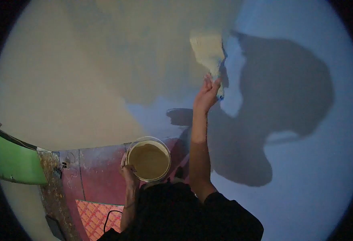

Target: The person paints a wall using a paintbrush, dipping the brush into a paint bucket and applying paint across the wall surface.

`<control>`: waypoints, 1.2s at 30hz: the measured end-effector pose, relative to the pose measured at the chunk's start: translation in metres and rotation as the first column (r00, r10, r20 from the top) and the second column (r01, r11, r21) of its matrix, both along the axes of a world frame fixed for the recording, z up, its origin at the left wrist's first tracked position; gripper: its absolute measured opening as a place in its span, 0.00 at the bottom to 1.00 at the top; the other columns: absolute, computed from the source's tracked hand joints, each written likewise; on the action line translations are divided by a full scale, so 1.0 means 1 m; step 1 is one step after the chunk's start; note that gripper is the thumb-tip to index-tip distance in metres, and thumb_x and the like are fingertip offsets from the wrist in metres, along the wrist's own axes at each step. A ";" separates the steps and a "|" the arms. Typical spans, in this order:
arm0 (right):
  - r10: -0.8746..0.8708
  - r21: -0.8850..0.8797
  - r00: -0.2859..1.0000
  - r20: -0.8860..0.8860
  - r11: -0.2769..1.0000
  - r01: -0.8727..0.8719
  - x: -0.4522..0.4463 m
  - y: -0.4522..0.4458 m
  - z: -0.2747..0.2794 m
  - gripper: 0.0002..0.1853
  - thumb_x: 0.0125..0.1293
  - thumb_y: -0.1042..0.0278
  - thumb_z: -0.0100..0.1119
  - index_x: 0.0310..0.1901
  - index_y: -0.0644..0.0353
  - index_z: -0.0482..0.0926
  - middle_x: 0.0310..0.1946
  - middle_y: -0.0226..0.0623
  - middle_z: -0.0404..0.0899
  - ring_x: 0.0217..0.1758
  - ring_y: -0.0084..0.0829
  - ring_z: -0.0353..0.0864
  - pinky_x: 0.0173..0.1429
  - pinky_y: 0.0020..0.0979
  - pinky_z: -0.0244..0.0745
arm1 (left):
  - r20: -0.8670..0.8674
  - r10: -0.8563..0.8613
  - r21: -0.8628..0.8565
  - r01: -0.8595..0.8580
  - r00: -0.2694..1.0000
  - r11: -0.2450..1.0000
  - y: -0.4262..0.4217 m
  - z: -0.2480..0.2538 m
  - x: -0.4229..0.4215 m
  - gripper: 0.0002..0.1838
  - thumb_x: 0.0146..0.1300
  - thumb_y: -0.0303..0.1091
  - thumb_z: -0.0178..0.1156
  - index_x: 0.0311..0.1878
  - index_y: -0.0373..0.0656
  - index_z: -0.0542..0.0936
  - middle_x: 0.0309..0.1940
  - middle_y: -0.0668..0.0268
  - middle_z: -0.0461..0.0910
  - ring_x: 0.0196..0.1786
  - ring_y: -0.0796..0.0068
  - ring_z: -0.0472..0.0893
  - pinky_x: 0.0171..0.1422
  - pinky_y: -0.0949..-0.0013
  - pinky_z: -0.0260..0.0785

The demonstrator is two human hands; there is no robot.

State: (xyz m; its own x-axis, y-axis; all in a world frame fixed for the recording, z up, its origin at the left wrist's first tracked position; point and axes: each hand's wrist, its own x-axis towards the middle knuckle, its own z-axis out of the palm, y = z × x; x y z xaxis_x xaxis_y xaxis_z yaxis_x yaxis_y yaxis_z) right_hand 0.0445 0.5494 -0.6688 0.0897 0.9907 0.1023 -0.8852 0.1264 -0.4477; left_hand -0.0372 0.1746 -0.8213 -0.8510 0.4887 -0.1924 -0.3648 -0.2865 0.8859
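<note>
My right hand point(207, 93) is closed around the handle of a wide paintbrush point(208, 50), its bristles coated in cream-beige paint and lying against the wall. Down at waist height my left hand point(128, 168) grips the left rim of a round paint bucket point(149, 160) with beige paint inside. The bucket's thin wire handle arcs along its upper rim. Around the brush, the wall point(104, 76) carries beige paint with streaky patches of blue showing through. To the right the wall is plain blue.
Below is a reddish floor point(104, 172). An orange patterned mat point(98, 217) lies at the lower left, with a black cable on it. Farther left are a green panel point(18, 158) and a brown speckled strip point(54, 182). My shadow point(284, 84) falls on the blue wall.
</note>
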 end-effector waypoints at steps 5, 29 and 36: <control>-0.032 -0.215 0.968 0.250 0.973 0.087 0.023 -0.029 -0.108 0.25 0.75 0.57 0.49 0.65 0.69 0.66 0.52 0.50 0.76 0.56 0.35 0.76 0.69 0.34 0.67 | 0.094 0.034 -0.005 -0.034 0.995 0.999 -0.004 -0.010 -0.002 0.20 0.74 0.38 0.46 0.61 0.38 0.76 0.57 0.59 0.79 0.56 0.65 0.80 0.59 0.60 0.75; -0.118 -0.064 0.993 -0.020 0.991 0.116 0.049 -0.036 0.013 0.27 0.76 0.55 0.46 0.64 0.71 0.62 0.58 0.52 0.71 0.64 0.38 0.70 0.75 0.38 0.60 | -0.046 -0.093 0.120 0.098 0.995 0.988 0.003 0.014 0.000 0.20 0.70 0.36 0.48 0.57 0.34 0.76 0.53 0.58 0.79 0.54 0.64 0.79 0.59 0.61 0.74; -0.100 -0.120 0.983 -0.153 0.989 0.082 0.026 -0.007 -0.017 0.27 0.76 0.54 0.46 0.65 0.69 0.61 0.59 0.50 0.70 0.63 0.36 0.71 0.74 0.36 0.62 | 0.035 -0.092 0.079 0.089 0.995 0.993 0.000 0.013 0.001 0.25 0.54 0.24 0.45 0.56 0.32 0.75 0.53 0.56 0.78 0.55 0.62 0.79 0.59 0.60 0.74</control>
State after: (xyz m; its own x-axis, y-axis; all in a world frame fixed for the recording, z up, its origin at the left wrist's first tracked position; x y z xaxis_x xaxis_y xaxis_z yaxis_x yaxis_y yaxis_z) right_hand 0.0708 0.5421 -0.6856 0.1862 0.9820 -0.0323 -0.9331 0.1664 -0.3188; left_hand -0.0364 0.1742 -0.8087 -0.7955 0.5777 -0.1828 -0.4254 -0.3177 0.8474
